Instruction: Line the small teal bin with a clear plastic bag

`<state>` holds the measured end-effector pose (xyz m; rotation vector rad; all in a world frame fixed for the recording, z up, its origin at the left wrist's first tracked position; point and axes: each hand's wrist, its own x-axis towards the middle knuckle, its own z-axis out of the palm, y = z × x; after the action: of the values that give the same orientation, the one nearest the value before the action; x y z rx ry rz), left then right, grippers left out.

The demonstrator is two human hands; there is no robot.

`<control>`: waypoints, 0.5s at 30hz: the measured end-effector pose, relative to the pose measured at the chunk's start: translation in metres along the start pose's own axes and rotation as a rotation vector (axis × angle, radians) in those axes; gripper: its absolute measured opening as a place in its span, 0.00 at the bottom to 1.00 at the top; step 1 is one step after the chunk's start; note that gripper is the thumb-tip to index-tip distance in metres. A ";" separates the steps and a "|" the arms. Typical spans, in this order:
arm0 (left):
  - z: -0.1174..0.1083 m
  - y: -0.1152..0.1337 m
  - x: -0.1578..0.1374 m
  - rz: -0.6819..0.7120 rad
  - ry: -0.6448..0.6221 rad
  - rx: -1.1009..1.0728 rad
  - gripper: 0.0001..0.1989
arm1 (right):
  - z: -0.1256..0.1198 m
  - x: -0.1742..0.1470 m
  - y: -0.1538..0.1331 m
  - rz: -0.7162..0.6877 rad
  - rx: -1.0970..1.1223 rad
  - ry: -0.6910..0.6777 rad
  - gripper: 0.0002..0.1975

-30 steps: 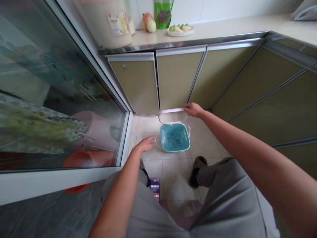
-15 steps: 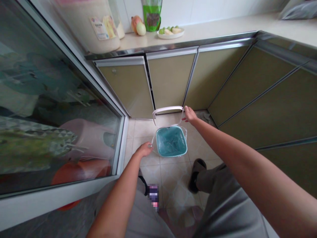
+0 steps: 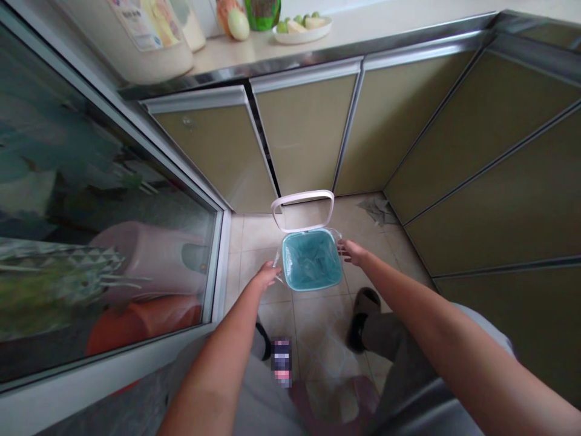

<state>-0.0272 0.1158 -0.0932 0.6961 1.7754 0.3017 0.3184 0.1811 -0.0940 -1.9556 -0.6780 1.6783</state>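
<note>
A teal trash bin (image 3: 312, 286) stands on the tiled floor between my feet, lined with a clear plastic bag (image 3: 313, 257). Its pale rim ring (image 3: 303, 196) is tipped up at the back edge. On the bin's left side my left hand (image 3: 269, 274) pinches a loose edge of the bag, drawn outside the rim. My right hand (image 3: 352, 252) is at the right side, fingers curled on the bag's other edge; the fingertips are partly blurred against the clear plastic.
Beige cabinets (image 3: 308, 133) close off the back and right, the left door slightly ajar. A glass sliding door (image 3: 104, 242) stands at left. On the counter are a large container (image 3: 145, 42), an onion (image 3: 238, 24) and a plate of fruit (image 3: 303, 34). A grey rag (image 3: 379, 209) lies in the corner.
My right hand has left the rim ring and moved down to the bag's right edge. The ring stays tipped up. My left hand keeps the bag's left edge. The view has tilted downward.
</note>
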 end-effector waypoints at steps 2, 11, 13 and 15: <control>-0.002 0.005 -0.006 0.015 -0.005 -0.027 0.25 | 0.001 -0.001 -0.005 -0.002 0.014 0.055 0.12; -0.019 0.027 -0.080 0.261 -0.002 -0.036 0.08 | -0.023 -0.085 -0.032 -0.141 -0.031 -0.071 0.17; -0.027 0.030 -0.106 0.389 -0.067 -0.039 0.09 | -0.031 -0.118 -0.036 -0.172 -0.025 -0.126 0.17; -0.037 0.030 -0.136 0.471 -0.110 -0.051 0.10 | -0.040 -0.155 -0.038 -0.208 -0.017 -0.172 0.17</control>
<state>-0.0285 0.0640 0.0412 1.0713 1.4791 0.6106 0.3355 0.1090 0.0528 -1.6987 -0.9273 1.7274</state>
